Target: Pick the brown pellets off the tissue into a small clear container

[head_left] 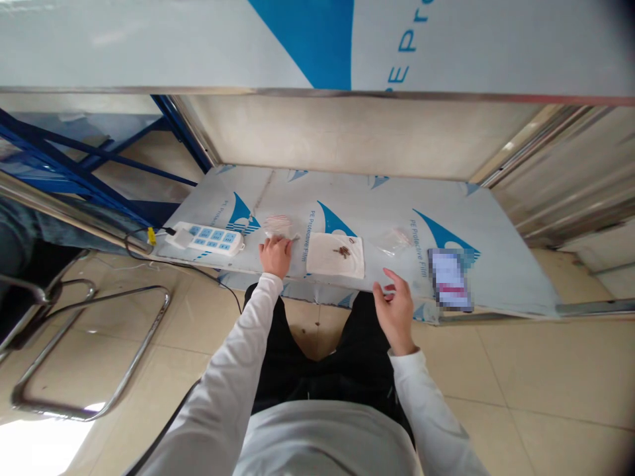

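Upper panel (188, 49), film-covered, fills the top of the view; under it the lower shelf (510, 264), same blue-marked film, is the work surface. Power strip (218, 242) at its left end, lead plugged in, just left of the left-hand bag. White cloth (320, 264) lies flat at the near edge, between the two hands. Phone (452, 281), screen pixelated, sits right of the right hand, near the same edge. Left hand (275, 256): fingers curled down at the near side of the left-hand bag; tips hidden, so can't tell if it's pinching anything. Right hand (397, 301): half open, fingers loosely bent, off the near edge, nothing visible in it. Right-hand bag (395, 241), clear film, lies beyond it, well apart; can't make out what's inside. Left-hand bag (278, 226) shows reddish streaks, contents too small to read. Smallest: brown pieces (342, 252), a loose clump on the cloth, plus one dark bit (352, 240) near its far edge. Progress, my read: early. Done: pieces out on the cloth. Left: they look unsorted, nothing visibly joined, and the left-hand bag looks unemptied.
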A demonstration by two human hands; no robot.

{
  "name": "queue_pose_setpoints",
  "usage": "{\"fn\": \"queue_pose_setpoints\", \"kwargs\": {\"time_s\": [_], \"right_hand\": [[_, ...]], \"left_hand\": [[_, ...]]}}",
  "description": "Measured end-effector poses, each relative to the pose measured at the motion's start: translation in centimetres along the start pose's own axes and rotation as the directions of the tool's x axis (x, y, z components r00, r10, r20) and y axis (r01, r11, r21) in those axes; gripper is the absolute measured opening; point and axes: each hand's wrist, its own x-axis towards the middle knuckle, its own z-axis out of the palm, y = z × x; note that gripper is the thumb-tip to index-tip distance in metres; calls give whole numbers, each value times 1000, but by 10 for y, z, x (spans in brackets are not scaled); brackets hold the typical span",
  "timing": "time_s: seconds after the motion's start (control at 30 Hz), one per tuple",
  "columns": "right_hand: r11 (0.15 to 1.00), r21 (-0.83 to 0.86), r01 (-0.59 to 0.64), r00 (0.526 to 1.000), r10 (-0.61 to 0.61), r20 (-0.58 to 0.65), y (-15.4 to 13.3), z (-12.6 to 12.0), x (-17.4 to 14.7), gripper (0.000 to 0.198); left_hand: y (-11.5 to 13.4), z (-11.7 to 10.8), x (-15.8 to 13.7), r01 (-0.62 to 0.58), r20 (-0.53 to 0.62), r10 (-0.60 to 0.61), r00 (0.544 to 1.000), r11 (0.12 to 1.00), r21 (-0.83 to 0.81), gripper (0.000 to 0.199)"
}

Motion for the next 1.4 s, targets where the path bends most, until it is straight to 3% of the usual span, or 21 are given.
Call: {"fn": "queue_pose_setpoints", "kwargs": {"time_s": [0.07, 0.13, 0.2, 0.27, 0.3, 0.37, 0.43, 0.5, 0.6, 0.7, 0.8, 0.9, 1.0, 1.07, 1.27, 1.4], "right_hand": [[991, 124, -53, 996, 44, 75, -20, 4, -4, 39], [940, 290, -182, 967, 117, 227, -44, 15, -1, 41], [827, 418, -377, 885, 188, 427, -68, 29, 9, 50], [714, 470, -519, 786, 183, 590, -87, 42, 23, 53], [684, 492, -538, 767, 156, 623, -94, 47, 28, 52], [693, 544, -474, 804, 89, 587, -102, 50, 32, 44], [770, 561, -304, 892, 23, 451, -103, 44, 26, 34], [859, 507, -64, 939, -121, 323, -100, 34, 11, 26], [877, 392, 278, 882, -395, 258, -90, 18, -14, 30], [849, 314, 425, 816, -510, 274, -78, 5, -34, 43], [866, 257, 429, 784, -498, 370, -72, -9, -49, 47], [925, 234, 301, 803, -377, 461, -71, -18, -68, 43], [973, 187, 131, 873, -203, 443, -72, -18, -86, 21], [981, 180, 68, 888, -142, 437, -74, -15, -92, 13], [959, 281, 31, 817, -186, 546, -78, -16, -85, 16], [948, 317, 8, 765, -210, 608, -77, -20, -78, 22]], "left_hand": [[7, -13, -14, -11, -50, 10, 999, 1000, -15, 28], [16, -25, -35, -58, -107, 52, 993, 997, -51, 30], [26, -33, -60, -159, -211, 131, 969, 979, -124, 27], [34, -38, -85, -240, -221, 199, 955, 955, -175, 25], [37, -40, -96, -259, -203, 219, 954, 945, -199, 24], [43, -45, -113, -259, -169, 218, 961, 925, -278, 22], [51, -53, -122, -175, -161, 113, 980, 876, -450, 23], [61, -64, -125, -9, -89, -73, 993, 719, -694, 27], [75, -81, -122, 253, 173, -233, 957, 379, -890, 28], [78, -91, -121, 472, 439, -213, 873, 139, -871, 29], [69, -92, -130, 678, 674, -145, 725, -21, -734, 34], [59, -88, -151, 782, 781, -108, 615, -42, -621, 37], [55, -84, -171, 814, 814, -90, 573, -49, -579, 35], [56, -82, -179, 818, 821, -102, 562, -77, -570, 33], [60, -77, -180, 821, 859, -41, 511, -271, -502, 31], [61, -72, -183, 843, 885, 29, 465, -320, -433, 32]]}}
